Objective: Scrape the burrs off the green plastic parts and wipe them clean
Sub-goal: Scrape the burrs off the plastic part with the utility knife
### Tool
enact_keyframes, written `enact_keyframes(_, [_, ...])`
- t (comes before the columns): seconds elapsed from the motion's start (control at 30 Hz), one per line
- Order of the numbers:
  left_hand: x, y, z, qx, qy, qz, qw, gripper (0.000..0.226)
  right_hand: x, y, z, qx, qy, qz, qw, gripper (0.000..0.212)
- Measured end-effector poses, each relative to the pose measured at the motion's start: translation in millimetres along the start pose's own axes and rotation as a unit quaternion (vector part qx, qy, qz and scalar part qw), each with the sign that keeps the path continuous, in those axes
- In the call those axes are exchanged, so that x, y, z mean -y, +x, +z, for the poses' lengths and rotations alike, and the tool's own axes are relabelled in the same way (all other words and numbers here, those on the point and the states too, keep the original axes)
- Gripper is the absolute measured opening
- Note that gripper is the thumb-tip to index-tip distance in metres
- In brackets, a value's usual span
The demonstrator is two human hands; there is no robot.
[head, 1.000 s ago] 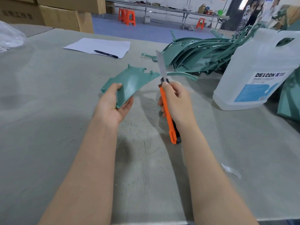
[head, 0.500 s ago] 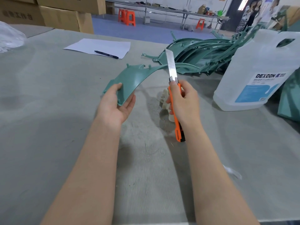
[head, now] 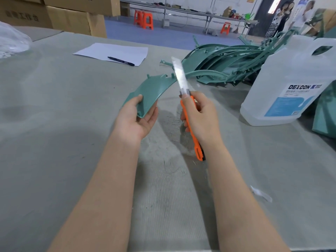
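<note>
My left hand [head: 136, 117] grips the near end of a curved green plastic part [head: 154, 90], thumb on top, holding it above the table. In my right hand [head: 200, 117] is an orange utility knife [head: 190, 128], its long blade [head: 179, 75] extended and pointing up and away. The blade crosses the part's far curved edge, and the blade looks motion-blurred. A pile of several more green parts [head: 227, 64] lies behind the knife at the back right.
A large white DEXCON jug [head: 294, 84] stands at the right, with another green part [head: 325, 115] beside it. A sheet of paper [head: 112, 51] with a pen [head: 121, 61] lies at the back. Cardboard boxes [head: 72, 17] stand far left. Plastic shavings dot the grey table [head: 54, 142].
The knife blade has slid back left along the part's far edge after sitting further right half a second ago. My left hand keeps its grip on the part.
</note>
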State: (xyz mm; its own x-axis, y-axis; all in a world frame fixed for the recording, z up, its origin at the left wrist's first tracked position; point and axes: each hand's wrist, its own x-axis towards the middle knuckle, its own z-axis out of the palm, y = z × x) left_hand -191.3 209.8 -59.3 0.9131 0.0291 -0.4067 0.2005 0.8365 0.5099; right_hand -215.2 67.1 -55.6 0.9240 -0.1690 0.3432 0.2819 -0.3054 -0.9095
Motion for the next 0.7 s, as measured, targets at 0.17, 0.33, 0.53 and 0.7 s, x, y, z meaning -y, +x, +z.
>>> enact_keyframes(0.17, [-0.2,1.2,-0.3,-0.005,0.005,0.000,1.000,0.018,-0.8,-0.5,6.4,0.012,-0.041,-0.034,0.999,0.018])
enact_keyframes(0.33, [1.1,0.5,0.0,-0.006,0.001,0.002,1.000,0.016,-1.1,-2.0,5.0,0.019,-0.028,-0.031,0.999,0.016])
enact_keyframes(0.53, [1.1,-0.9,1.3,-0.004,-0.012,-0.009,1.000,0.004,0.8,-3.7,4.5,0.029,-0.009,-0.029,0.999,0.017])
enact_keyframes(0.7, [2.0,0.9,1.4,0.006,-0.016,-0.009,1.000,0.006,1.6,-4.0,3.7,0.048,-0.017,-0.027,0.998,0.016])
